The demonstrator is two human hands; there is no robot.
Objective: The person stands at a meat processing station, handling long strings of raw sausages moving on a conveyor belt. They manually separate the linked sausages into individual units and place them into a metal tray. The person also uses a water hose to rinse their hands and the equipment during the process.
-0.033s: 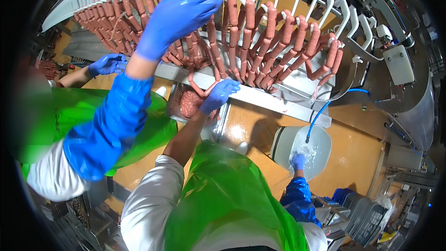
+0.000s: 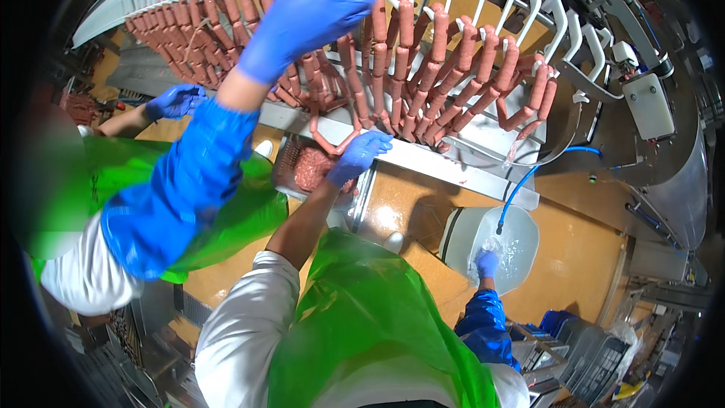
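Note:
My left hand point(image 2: 357, 157), in a blue glove, has its fingers stretched out on a white rail point(image 2: 442, 166), just below hanging chains of sausages point(image 2: 438, 38) and beside a tray of minced meat point(image 2: 311, 171). A sausage loop hangs just left of that hand. My right hand point(image 2: 487, 263), also gloved, dips into water in a pale plastic tub point(image 2: 517, 261), below the end of a blue hose point(image 2: 512, 195). Its fingers are hidden by the water.
A co-worker in a green apron point(image 2: 136, 159) stands at left, one gloved hand point(image 2: 310, 19) raised to the white hooks, the other point(image 2: 174, 104) lower down. A steel machine point(image 2: 664, 196) is at right; plastic crates point(image 2: 593, 351) sit on the orange floor point(image 2: 581, 257) at lower right.
The co-worker's raised hand and arm have moved slightly right along the hooks. The splash around my right hand looks smaller; my left hand has hardly moved.

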